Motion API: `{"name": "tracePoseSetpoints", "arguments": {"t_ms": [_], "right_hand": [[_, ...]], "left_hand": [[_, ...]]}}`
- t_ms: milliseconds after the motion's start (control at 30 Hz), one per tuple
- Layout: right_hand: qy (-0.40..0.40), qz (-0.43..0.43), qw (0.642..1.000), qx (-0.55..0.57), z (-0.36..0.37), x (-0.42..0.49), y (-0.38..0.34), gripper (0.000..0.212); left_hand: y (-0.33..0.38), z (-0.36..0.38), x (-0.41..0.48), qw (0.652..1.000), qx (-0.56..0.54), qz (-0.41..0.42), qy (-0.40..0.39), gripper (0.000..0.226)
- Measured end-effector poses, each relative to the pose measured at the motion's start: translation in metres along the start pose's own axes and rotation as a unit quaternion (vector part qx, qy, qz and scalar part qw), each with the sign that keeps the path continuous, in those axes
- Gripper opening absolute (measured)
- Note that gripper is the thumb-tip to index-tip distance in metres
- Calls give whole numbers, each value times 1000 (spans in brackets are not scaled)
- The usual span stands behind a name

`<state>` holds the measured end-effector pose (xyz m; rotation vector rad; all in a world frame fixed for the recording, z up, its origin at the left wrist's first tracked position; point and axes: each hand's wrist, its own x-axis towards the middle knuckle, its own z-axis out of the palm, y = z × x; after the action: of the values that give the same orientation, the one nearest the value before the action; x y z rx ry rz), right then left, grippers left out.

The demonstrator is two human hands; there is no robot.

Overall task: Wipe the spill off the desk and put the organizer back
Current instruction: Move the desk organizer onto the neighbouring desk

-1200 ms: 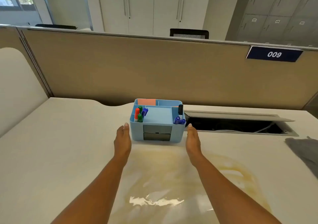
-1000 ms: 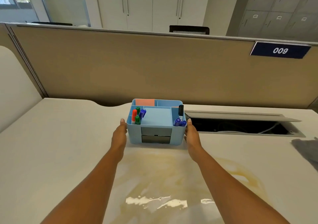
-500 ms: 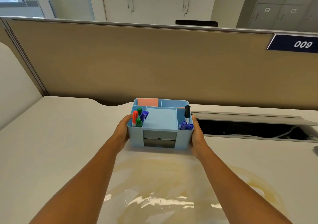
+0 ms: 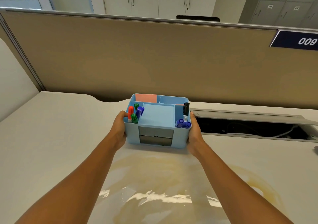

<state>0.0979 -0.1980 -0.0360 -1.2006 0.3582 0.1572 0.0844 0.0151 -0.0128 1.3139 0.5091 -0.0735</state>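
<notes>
Nearest, below both hands: yellowish spill (image 4: 154, 180) spread wide over table (image 4: 51, 137), wet glare on it, unwiped; stain ring trailing off right of right hand (image 4: 193, 132). Further out: left hand (image 4: 118, 131) and right hand pressed on opposite side walls of blue organizer (image 4: 157, 122), fingers (image 4: 124, 114) clamped on it, left thumb hooked over rim; right fingers mostly hidden behind wall. Organizer between the hands at far edge of spill; cannot tell if lifted or resting. Markers (image 4: 135, 113) upright in compartment by left fingers, black pen (image 4: 185, 111) by right fingers. Right of right fingers: open cable trough (image 4: 249, 129); grey cloth corner (image 4: 316, 149) at frame edge. Beyond fingers: partition (image 4: 154, 60). Judged early: organizer being cleared away; wiping and putting back left.
</notes>
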Motion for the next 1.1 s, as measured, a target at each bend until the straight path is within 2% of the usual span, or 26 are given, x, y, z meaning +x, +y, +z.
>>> {"name": "tracePoseSetpoints", "arguments": {"t_ms": [233,400,633,900,1100], "right_hand": [[-42,-27,999,-13,7,-10,-15,51],[-55,-25,998,23,15,-28,-23,46],[-72,-25,996,37,33,-60,-21,38],[-89,-40,995,-34,84,-101,-3,37],[-86,-26,995,-30,144,-130,27,34]], "left_hand": [[9,-7,-13,1000,-3,2,21,26],[13,-12,-34,999,-11,-5,31,25],[25,-35,-56,998,-4,34,52,31],[35,-97,-79,998,-22,55,35,45],[55,-166,-88,998,-8,52,41,43]]}}
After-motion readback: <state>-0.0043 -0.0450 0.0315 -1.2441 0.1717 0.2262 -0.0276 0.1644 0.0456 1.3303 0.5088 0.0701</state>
